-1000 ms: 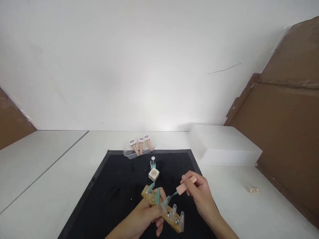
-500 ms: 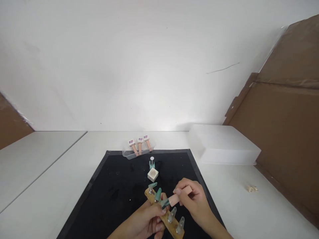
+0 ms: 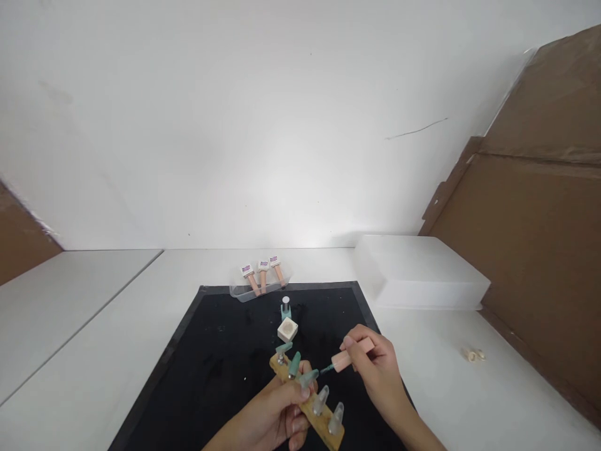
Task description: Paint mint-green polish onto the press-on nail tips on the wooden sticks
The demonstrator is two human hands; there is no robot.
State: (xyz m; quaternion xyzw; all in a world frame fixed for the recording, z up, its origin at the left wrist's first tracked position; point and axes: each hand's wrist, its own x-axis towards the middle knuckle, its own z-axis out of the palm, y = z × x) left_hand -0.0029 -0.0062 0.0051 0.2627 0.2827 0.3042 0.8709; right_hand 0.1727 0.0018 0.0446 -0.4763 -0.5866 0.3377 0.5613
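Note:
My left hand [image 3: 282, 404] is closed around a narrow wooden stand [image 3: 323, 432] that carries a slanting row of false nails. Two nails at the far end, a green nail [image 3: 294, 364] and a tilted pale green nail [image 3: 283, 348], are coated. Near my left thumb, a translucent nail [image 3: 308, 378] has a green tint. Toward me stand two clear nails [image 3: 321, 401]. My right hand [image 3: 375, 369] pinches the pink handle of a nail polish brush [image 3: 345, 359]. Its green-wet tip points left, just beside the tip of the tinted nail.
Ahead on the black mat [image 3: 225, 351] are an opened white square bottle [image 3: 287, 329] and a teal bottle [image 3: 286, 310]. Behind, a clear tray [image 3: 248, 294] holds three pink-handled bottles. At right are a white plastic box [image 3: 432, 282] and small beige rings [image 3: 472, 355].
My right hand has drawn the brush right and slightly up, off the tinted nail. The nail now shows more fully. My left hand and the stand have barely shifted.

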